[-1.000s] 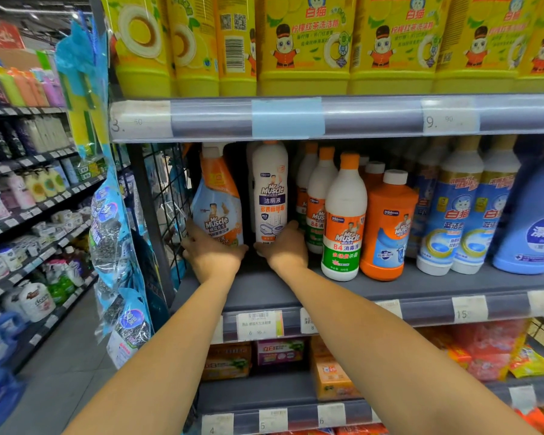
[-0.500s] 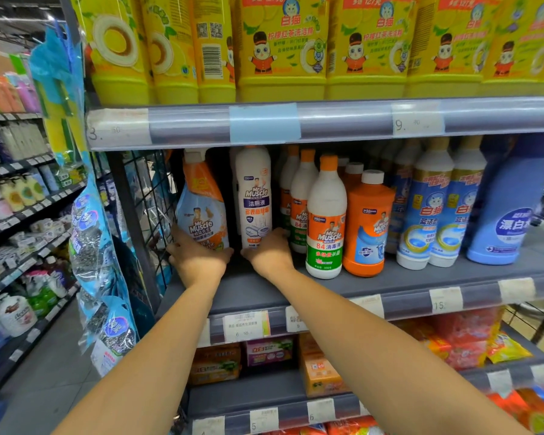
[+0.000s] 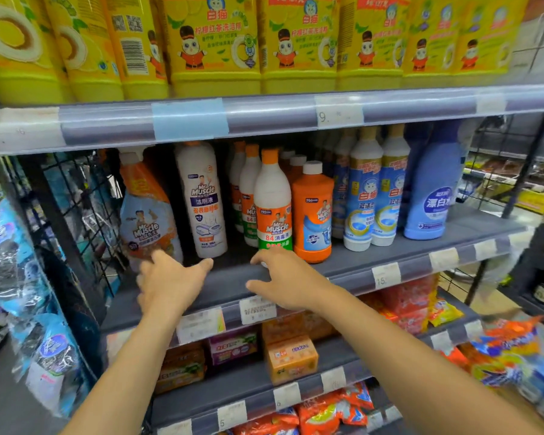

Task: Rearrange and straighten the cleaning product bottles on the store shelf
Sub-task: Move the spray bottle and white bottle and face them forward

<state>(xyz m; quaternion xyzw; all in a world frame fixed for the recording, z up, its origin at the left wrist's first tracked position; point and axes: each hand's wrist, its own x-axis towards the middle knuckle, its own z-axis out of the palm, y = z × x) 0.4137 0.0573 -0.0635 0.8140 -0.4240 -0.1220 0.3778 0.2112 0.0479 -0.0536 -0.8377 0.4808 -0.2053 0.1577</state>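
On the grey middle shelf (image 3: 390,255) stand cleaning bottles. An orange-and-blue Mr Muscle spray bottle (image 3: 148,211) leans at the far left. A tall white toilet-cleaner bottle (image 3: 203,199) stands beside it, tilted slightly. To its right stand white 84 disinfectant bottles with orange caps (image 3: 272,199) and an orange bottle (image 3: 313,211). My left hand (image 3: 170,281) hovers open just below the spray bottle and the white bottle, holding nothing. My right hand (image 3: 288,277) is open, fingers spread, in front of the base of the front disinfectant bottle.
Blue-and-white toilet-cleaner bottles (image 3: 363,196) and a blue bleach bottle (image 3: 431,196) fill the shelf's right part. Yellow dish-soap bottles (image 3: 214,45) line the shelf above. Soap boxes (image 3: 291,359) and orange bags lie below. A wire side panel (image 3: 73,211) with hanging packets borders the left.
Both hands have let go of the spray bottle and the white bottle and drawn back toward the shelf's front edge. My right hand shifted right, toward the disinfectant bottle.
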